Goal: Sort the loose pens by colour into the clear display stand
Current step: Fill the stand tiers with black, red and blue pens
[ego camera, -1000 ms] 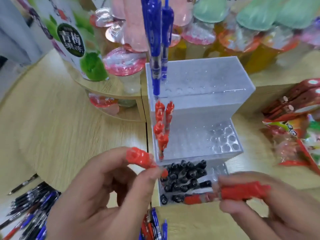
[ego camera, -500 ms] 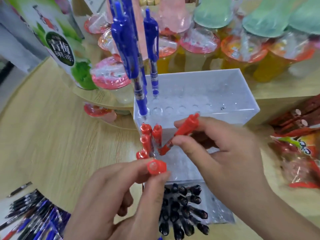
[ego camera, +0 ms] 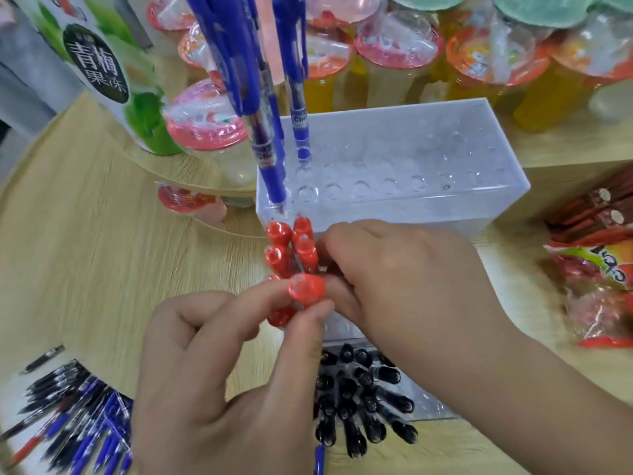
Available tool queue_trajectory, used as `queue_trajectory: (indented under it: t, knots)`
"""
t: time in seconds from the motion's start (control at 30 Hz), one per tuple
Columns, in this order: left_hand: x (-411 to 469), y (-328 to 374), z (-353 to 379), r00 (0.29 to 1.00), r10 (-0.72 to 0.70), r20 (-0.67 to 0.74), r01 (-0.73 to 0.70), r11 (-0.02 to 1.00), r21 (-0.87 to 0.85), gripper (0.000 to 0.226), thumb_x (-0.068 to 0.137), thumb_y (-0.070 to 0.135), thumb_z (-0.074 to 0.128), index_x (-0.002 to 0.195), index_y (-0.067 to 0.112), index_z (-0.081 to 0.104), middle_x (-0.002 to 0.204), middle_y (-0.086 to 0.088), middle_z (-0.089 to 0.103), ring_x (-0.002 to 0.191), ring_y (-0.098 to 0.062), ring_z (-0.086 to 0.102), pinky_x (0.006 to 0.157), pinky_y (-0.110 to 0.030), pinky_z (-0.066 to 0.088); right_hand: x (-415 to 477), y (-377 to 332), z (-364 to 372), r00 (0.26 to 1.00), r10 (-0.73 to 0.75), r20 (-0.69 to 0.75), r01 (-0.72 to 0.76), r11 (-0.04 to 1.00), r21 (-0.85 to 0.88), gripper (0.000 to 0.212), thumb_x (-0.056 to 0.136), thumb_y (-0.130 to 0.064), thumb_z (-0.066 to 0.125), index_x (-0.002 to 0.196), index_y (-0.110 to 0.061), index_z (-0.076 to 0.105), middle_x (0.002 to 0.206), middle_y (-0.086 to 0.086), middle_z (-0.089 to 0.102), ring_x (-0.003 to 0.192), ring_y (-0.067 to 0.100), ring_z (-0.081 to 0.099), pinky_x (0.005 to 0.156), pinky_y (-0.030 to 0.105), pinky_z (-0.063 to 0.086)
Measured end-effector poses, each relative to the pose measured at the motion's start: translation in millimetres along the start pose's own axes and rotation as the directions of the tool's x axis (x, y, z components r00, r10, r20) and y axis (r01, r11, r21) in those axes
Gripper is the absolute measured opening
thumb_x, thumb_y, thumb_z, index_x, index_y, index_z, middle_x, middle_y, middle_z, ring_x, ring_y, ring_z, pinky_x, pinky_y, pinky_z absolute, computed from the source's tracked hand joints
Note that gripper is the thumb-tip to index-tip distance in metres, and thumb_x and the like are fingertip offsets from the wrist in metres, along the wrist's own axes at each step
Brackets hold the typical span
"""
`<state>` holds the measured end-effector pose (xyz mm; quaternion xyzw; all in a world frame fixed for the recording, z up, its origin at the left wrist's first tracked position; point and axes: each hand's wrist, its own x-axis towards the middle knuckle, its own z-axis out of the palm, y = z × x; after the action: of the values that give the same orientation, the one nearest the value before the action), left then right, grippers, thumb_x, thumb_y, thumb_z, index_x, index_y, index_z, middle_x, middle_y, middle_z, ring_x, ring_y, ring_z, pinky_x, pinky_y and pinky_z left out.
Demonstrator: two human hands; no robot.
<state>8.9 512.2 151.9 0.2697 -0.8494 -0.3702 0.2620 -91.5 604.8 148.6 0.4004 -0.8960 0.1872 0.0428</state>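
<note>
Pale wooden desk (ego camera: 102, 252), jelly cups (ego camera: 205, 128) beyond. The right hand (ego camera: 411, 286) has swung from the near right to the middle tier of the clear display stand (ego camera: 411, 207), beside the standing red pens (ego camera: 291, 245); fingers curled, grip unclear. The left hand (ego camera: 222, 371) pinches 1 red pen (ego camera: 306, 289), likely next.

Cannot see the blue pens' (ego camera: 263, 145) tops, cropped above. Cannot tell whether the right hand (ego camera: 404, 279) holds anything, fingertips behind the left hand's (ego camera: 219, 389) red pen (ego camera: 306, 289). Cannot separate the loose pens (ego camera: 78, 416), blurred, cropped lower left.
</note>
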Motion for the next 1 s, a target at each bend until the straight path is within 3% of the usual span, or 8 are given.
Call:
queue_trajectory:
  t: [0.07,0.13,0.3,0.47,0.6,0.77,0.9,1.0]
  knots:
    - [-16,-5,9,0.993,0.110,-0.036,-0.111,0.993,-0.028,0.012,0.076,0.045,0.072,0.075,0.049,0.060,0.077,0.007,0.047,0.068,0.000,0.047,0.061,-0.005,0.032,5,-2,-9,0.986,0.022,0.164,-0.033,0.997,0.064,0.043,0.091,-0.059,0.038,0.108,-0.028,0.063,0.096,-0.005,0.065,0.086,0.020,0.066,0.061,0.028,0.035]
    - [-28,-7,14,0.984,0.161,-0.073,-0.163,0.986,-0.018,0.020,0.078,0.035,0.076,0.086,0.045,0.062,0.080,0.007,0.049,0.072,-0.001,0.048,0.063,-0.006,0.032,1,8,-15,0.968,0.030,0.248,-0.067,0.987,0.144,0.040,0.091,-0.062,0.042,0.118,-0.037,0.057,0.107,-0.010,0.063,0.102,0.015,0.060,0.071,0.027,0.039]
    - [-24,-12,18,0.970,0.195,-0.147,-0.205,0.977,-0.061,0.025,0.077,0.032,0.078,0.090,0.044,0.061,0.080,0.013,0.049,0.073,0.003,0.049,0.067,-0.006,0.033,-14,26,-13,0.985,0.044,0.165,-0.088,0.959,0.271,0.018,0.082,-0.049,0.058,0.094,-0.038,0.068,0.074,-0.024,0.063,0.070,-0.002,0.057,0.061,0.028,0.051]
    - [-17,-12,17,0.973,0.218,-0.082,-0.224,0.972,-0.068,0.016,0.075,0.038,0.063,0.084,0.049,0.055,0.081,0.015,0.045,0.071,0.009,0.046,0.072,-0.001,0.034,-34,17,-6,0.994,0.008,0.112,-0.064,0.856,0.514,0.016,0.080,-0.037,0.061,0.095,-0.037,0.067,0.083,-0.025,0.060,0.069,-0.001,0.061,0.059,0.016,0.047]
    - [-5,-31,9,0.962,0.269,0.051,-0.266,0.962,-0.053,0.024,0.074,0.029,0.079,0.088,0.043,0.065,0.074,0.019,0.042,0.067,0.011,0.044,0.070,-0.003,0.035,-36,13,10,0.998,0.058,0.019,-0.061,0.897,0.439,0.022,0.083,-0.041,0.056,0.097,-0.033,0.071,0.087,-0.021,0.066,0.064,-0.005,0.055,0.059,0.025,0.051]
    - [-26,-24,8,0.977,0.198,-0.073,-0.208,0.962,-0.176,0.026,0.077,0.035,0.073,0.100,0.042,0.065,0.087,0.008,0.055,0.066,-0.021,0.051,0.063,-0.028,0.039,-36,9,25,0.998,0.064,-0.010,-0.059,0.962,0.266,0.028,0.083,-0.045,0.049,0.091,-0.029,0.071,0.078,-0.014,0.066,0.059,0.008,0.059,0.048,0.031,0.050]
    - [-28,-33,11,0.987,0.113,-0.116,-0.137,0.962,-0.238,0.037,0.075,0.032,0.077,0.104,0.050,0.063,0.090,0.010,0.062,0.073,-0.024,0.054,0.059,-0.036,0.040,-38,8,32,0.998,0.062,-0.020,-0.057,0.978,0.202,0.027,0.085,-0.045,0.052,0.089,-0.025,0.070,0.075,-0.011,0.065,0.058,0.013,0.059,0.046,0.032,0.047]
    - [-30,-38,3,0.994,0.073,-0.081,-0.091,0.962,-0.256,0.041,0.074,0.033,0.077,0.108,0.047,0.061,0.093,0.007,0.065,0.079,-0.025,0.057,0.060,-0.038,0.044,-45,7,24,0.997,0.081,0.008,-0.081,0.985,0.155,0.027,0.087,-0.050,0.051,0.091,-0.029,0.068,0.076,-0.017,0.062,0.057,0.005,0.057,0.045,0.027,0.044]
